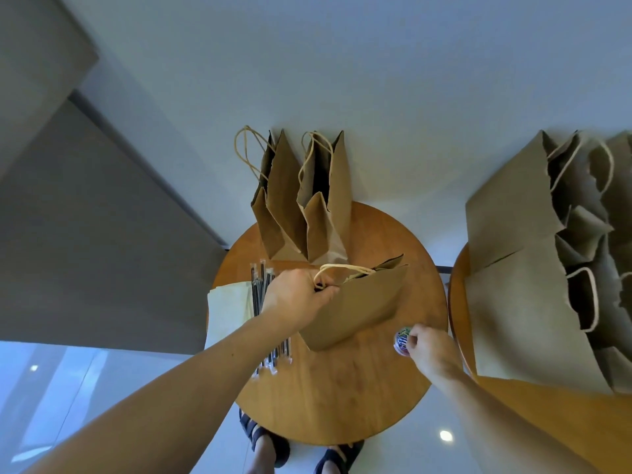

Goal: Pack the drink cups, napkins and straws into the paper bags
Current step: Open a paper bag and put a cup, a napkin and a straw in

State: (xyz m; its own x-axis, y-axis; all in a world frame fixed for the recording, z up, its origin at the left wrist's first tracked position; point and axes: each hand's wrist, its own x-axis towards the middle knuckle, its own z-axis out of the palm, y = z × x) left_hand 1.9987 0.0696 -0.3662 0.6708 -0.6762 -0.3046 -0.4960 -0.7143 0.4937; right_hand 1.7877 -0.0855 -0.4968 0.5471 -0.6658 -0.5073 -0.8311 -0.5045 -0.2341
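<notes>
My left hand [299, 297] grips the twine handle of a brown paper bag [359, 309] that stands tilted on the round wooden table [338, 398]. My right hand [429, 347] holds the top of a drink cup with a printed lid [402, 340] near the table's right edge, just right of that bag. Black wrapped straws [261, 285] lie at the table's left, partly under my left forearm. A stack of pale napkins [229, 313] sits beside them at the left rim.
Two more brown bags [304, 206] stand open at the table's far side against the wall. A second wooden table [533, 415] on the right bears several large paper bags [526, 268]. My sandalled feet [270, 446] show below the table.
</notes>
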